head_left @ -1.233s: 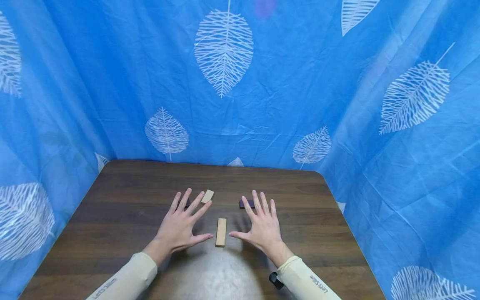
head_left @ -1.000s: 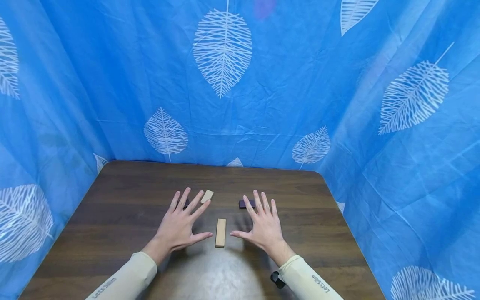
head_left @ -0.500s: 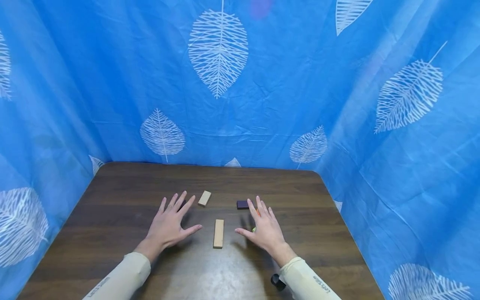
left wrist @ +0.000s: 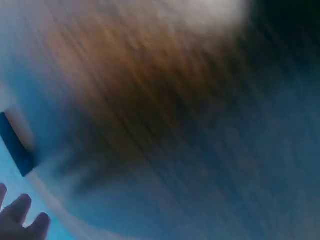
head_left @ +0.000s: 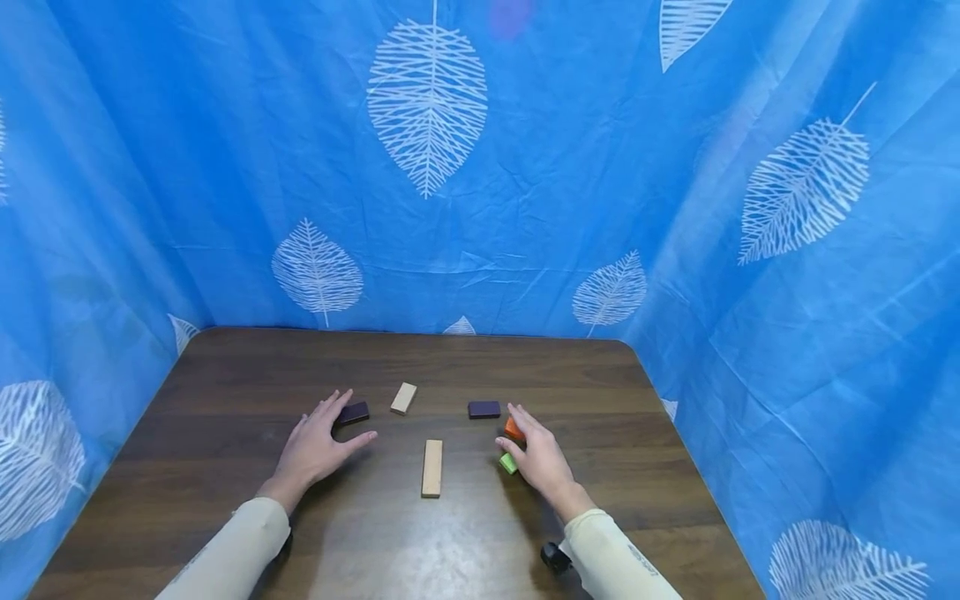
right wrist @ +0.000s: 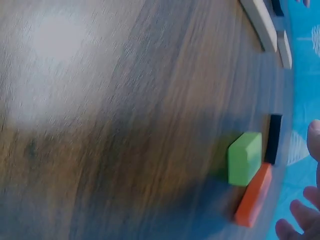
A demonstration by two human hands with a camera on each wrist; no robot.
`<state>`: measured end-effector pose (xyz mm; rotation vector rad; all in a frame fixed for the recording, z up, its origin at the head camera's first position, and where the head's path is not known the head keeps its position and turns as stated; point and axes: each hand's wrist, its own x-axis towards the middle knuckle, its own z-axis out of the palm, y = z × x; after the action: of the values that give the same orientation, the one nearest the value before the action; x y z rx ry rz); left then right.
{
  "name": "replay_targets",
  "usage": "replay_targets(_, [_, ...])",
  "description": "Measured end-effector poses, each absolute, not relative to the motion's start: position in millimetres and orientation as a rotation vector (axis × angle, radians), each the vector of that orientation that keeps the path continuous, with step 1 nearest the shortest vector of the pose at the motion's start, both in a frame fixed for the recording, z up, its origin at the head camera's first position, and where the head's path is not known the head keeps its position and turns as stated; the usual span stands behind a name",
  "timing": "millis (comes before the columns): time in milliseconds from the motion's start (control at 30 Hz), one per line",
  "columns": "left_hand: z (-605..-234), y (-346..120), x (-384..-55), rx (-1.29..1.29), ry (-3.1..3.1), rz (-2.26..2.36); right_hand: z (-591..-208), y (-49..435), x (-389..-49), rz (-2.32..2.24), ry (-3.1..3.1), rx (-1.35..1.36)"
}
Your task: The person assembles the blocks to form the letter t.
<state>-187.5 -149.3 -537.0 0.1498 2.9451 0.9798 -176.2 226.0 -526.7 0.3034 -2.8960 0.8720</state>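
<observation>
In the head view my left hand (head_left: pixel 311 450) hovers over the table with its fingers extended, beside a dark block (head_left: pixel 354 412). The left wrist view is blurred; fingertips (left wrist: pixel 19 210) and the dark block (left wrist: pixel 16 145) show at its left edge. My right hand (head_left: pixel 543 458), fingers stretched and relaxed, is above an orange block (head_left: pixel 513 429) and a green block (head_left: pixel 508 463), both partly covered by it. The right wrist view shows the green block (right wrist: pixel 245 160) close against the orange block (right wrist: pixel 254 196). Neither hand holds anything.
Between the hands lie a long pale wooden block (head_left: pixel 432 469), a shorter pale block (head_left: pixel 403 398) and a dark purple block (head_left: pixel 483 409). They rest on a brown wooden table (head_left: pixel 375 550). A blue leaf-patterned curtain (head_left: pixel 525 183) surrounds its back and sides.
Both hands have spread apart, the left going left and the right slightly right. The left dark block and the orange and green blocks have come into view. The head view has shifted slightly.
</observation>
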Motion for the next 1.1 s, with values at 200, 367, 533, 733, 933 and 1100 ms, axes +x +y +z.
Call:
replay_targets(200, [-540.9, -156.6, -192.8, 0.012, 2.816, 1.141, -539.8, 237.6, -187.7, 0.941, -2.754, 0.299])
replay_targets(367, [-545.1, -155.4, -195.8, -0.021, 2.783, 1.158, -545.0, 243.6, -190.5, 1.005, -2.777, 0.190])
replay_targets(533, [-548.0, -153.9, -196.8, -0.010, 2.788, 1.157, -546.3, 244.1, -194.0, 0.988, -2.813, 0.148])
replay_targets(733, [-552.9, -152.9, -199.8, -0.008, 2.827, 1.144, -544.3, 234.8, -203.8, 0.986, -2.842, 0.182])
replay_targets(933, [-556.4, -149.8, -201.2, -0.041, 2.853, 1.131, -542.2, 224.3, -212.7, 0.996, -2.910, 0.140])
replay_targets(1100, [-558.3, -149.1, -202.2, -0.072, 2.873, 1.126, -543.1, 216.4, -219.4, 1.028, -2.916, 0.181])
